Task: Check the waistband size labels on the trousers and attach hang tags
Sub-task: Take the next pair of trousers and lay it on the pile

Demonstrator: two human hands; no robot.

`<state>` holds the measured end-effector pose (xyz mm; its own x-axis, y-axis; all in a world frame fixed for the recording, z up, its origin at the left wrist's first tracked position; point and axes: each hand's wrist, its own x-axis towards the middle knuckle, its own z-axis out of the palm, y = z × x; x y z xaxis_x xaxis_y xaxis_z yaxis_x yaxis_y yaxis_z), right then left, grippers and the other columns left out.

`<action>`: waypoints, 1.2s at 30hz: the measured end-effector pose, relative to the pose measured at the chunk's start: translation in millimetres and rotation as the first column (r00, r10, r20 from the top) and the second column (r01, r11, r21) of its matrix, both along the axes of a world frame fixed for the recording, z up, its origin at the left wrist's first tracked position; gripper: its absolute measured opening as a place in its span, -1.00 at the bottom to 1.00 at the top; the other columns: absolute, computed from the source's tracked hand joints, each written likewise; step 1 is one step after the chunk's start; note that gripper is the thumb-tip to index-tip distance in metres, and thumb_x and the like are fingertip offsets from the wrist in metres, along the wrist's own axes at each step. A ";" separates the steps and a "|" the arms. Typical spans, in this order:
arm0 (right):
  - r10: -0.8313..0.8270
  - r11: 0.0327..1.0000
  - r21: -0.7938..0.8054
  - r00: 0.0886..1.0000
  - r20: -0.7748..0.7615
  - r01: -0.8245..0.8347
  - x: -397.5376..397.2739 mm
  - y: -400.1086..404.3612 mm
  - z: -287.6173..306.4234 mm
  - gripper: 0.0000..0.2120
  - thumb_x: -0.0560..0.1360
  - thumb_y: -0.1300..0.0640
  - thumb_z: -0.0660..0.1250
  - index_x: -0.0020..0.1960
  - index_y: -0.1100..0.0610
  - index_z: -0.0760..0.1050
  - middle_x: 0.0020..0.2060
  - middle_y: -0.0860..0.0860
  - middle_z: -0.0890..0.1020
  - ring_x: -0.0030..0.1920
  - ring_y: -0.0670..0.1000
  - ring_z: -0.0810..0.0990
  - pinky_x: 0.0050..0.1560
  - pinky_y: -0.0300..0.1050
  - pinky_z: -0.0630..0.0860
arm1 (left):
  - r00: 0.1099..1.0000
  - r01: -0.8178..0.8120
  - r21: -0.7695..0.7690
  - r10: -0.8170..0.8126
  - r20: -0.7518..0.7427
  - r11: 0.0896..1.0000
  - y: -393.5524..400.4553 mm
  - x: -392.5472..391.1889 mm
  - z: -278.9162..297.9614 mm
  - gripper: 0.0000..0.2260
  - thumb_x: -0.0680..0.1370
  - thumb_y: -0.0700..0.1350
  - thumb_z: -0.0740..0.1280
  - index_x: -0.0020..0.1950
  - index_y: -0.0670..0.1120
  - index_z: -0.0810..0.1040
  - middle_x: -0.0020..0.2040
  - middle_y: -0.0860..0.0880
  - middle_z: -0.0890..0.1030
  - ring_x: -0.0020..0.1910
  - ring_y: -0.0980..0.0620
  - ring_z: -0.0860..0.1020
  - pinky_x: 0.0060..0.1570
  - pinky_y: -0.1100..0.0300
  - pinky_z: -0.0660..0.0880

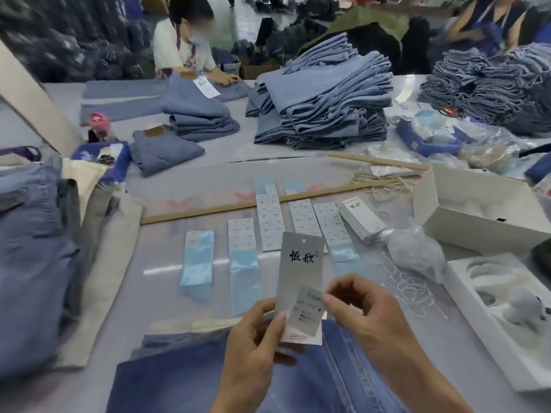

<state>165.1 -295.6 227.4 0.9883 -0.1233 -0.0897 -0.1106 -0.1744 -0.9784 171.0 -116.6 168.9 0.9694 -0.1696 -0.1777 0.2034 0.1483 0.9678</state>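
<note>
My left hand [256, 332] pinches the lower edge of the upright hang tag [301, 272] between thumb and curled fingers, my right hand [354, 302] pinches a small sticker [308, 311] against its face (print blurred), above jeans [185, 380] on the table [167, 296].

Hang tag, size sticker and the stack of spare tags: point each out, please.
hang tag [301, 257]: head view, upper face near the printed characters.
size sticker [308, 311]: head view, its middle, over the tag's lower part.
stack of spare tags [362, 217]: head view, top tag's face.
</note>
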 end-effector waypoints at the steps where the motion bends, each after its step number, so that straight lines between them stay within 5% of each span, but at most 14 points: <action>1: 0.016 1.000 0.004 1.000 -0.001 -0.016 -0.1 0.3 1.6 -0.86 0.51 0.23 0.46 -0.16 0.03 0.62 -0.25 0.03 0.69 -0.25 -0.11 0.59 -0.19 -0.23 0.52 | 1.000 -0.011 -0.011 0.011 -0.008 1.000 0.7 -2.4 1.0 -0.82 0.63 -0.07 0.36 0.17 -0.12 0.60 -0.13 -0.20 0.73 -0.29 -0.28 0.70 -0.38 0.00 0.64; 14: 0.029 0.990 -0.137 0.998 0.064 -0.020 9.0 0.6 10.3 -0.83 0.51 0.20 0.48 -0.15 -0.06 0.62 -0.22 -0.05 0.71 -0.19 -0.05 0.67 -0.11 -0.11 0.63 | 0.997 0.054 -0.042 -0.052 0.051 0.998 3.5 -5.9 5.3 -0.68 0.53 -0.06 0.26 0.23 -0.13 0.59 -0.15 -0.23 0.72 -0.29 -0.29 0.69 -0.42 0.02 0.62; 19: -0.011 0.973 -0.227 0.989 0.151 0.045 7.0 1.3 2.1 -0.83 0.50 0.18 0.50 -0.16 -0.06 0.60 -0.24 -0.11 0.71 -0.22 -0.09 0.68 -0.22 -0.28 0.58 | 0.996 0.061 -0.012 -0.060 0.066 0.998 -0.2 -6.5 5.3 -0.73 0.60 -0.01 0.36 0.24 -0.11 0.58 -0.12 -0.20 0.73 -0.26 -0.25 0.71 -0.43 0.00 0.63; 24: -0.033 0.916 -0.375 0.960 0.278 0.140 3.3 2.7 -8.9 -0.84 0.50 0.15 0.51 -0.13 -0.08 0.57 -0.22 -0.16 0.68 -0.24 -0.02 0.63 -0.27 -0.19 0.59 | 0.997 0.065 0.017 -0.066 0.047 0.998 -9.3 -8.0 5.6 -0.69 0.51 -0.04 0.46 0.21 -0.11 0.57 -0.15 -0.16 0.74 -0.26 -0.22 0.71 -0.46 0.05 0.61; 26: -0.048 0.849 -0.474 0.928 0.368 0.232 2.8 7.0 -13.8 -0.82 0.49 0.09 0.51 -0.04 -0.11 0.54 -0.13 -0.18 0.62 -0.20 -0.03 0.59 -0.26 -0.19 0.55 | 0.999 0.022 -0.011 -0.021 0.043 1.000 -13.2 -8.0 6.2 -0.74 0.54 -0.05 0.43 0.17 -0.14 0.58 -0.18 -0.19 0.73 -0.29 -0.23 0.70 -0.48 0.06 0.60; 28: -0.088 0.795 -0.529 0.919 0.384 0.297 3.0 10.4 -19.9 -0.57 0.43 -0.06 0.52 0.21 -0.16 0.41 0.06 -0.25 0.47 -0.05 -0.10 0.55 -0.21 -0.28 0.53 | 0.999 -0.012 -0.047 0.014 0.040 0.999 -15.8 -8.2 5.9 -0.77 0.55 -0.07 0.45 0.14 -0.14 0.58 -0.19 -0.22 0.71 -0.31 -0.26 0.69 -0.49 0.04 0.60; 30: -0.184 0.915 -0.326 0.965 0.185 0.237 6.1 10.4 -20.0 -0.38 0.36 -0.19 0.52 0.33 -0.19 0.33 0.14 -0.27 0.45 0.05 -0.14 0.57 -0.09 -0.27 0.58 | 0.999 -0.022 -0.058 0.024 0.035 0.998 -15.6 -8.2 4.7 -0.76 0.54 -0.07 0.46 0.14 -0.14 0.58 -0.19 -0.23 0.71 -0.31 -0.27 0.69 -0.49 0.02 0.60; 32: -0.111 0.984 0.134 0.993 -0.031 0.114 9.8 6.6 -20.7 -0.58 0.37 -0.10 0.52 0.20 -0.11 0.56 0.09 -0.08 0.66 0.06 0.01 0.68 -0.04 -0.11 0.67 | 0.999 0.022 -0.031 -0.021 0.025 0.999 -13.8 -7.0 1.6 -0.73 0.49 -0.05 0.41 0.14 -0.15 0.56 -0.15 -0.20 0.72 -0.27 -0.24 0.70 -0.43 0.02 0.62; 33: -0.054 0.969 0.240 0.998 -0.043 0.063 9.9 5.4 -23.0 -0.73 0.42 -0.03 0.51 0.09 -0.02 0.64 0.02 0.04 0.72 0.04 0.11 0.71 -0.04 -0.03 0.69 | 0.998 0.058 -0.015 -0.058 0.015 0.998 -13.0 -5.8 0.5 -0.72 0.49 -0.04 0.41 0.13 -0.15 0.55 -0.14 -0.18 0.73 -0.23 -0.22 0.71 -0.39 0.03 0.63; 36: 0.019 0.999 0.044 0.999 0.051 -0.021 0.2 9.8 -29.9 -0.97 0.55 0.06 0.46 -0.04 -0.03 0.68 -0.11 0.05 0.74 -0.11 0.09 0.72 -0.09 0.03 0.69 | 0.999 0.050 -0.022 -0.050 -0.004 0.999 -12.9 -0.4 -4.5 -0.76 0.51 0.02 0.50 0.09 -0.08 0.62 -0.11 -0.14 0.74 -0.14 -0.09 0.72 -0.27 0.19 0.62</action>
<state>165.3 -285.8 197.5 0.9939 -0.1007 -0.0450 -0.0582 -0.1318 -0.9896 170.6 -129.5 164.4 0.9587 -0.2215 -0.1783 0.2158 0.1586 0.9635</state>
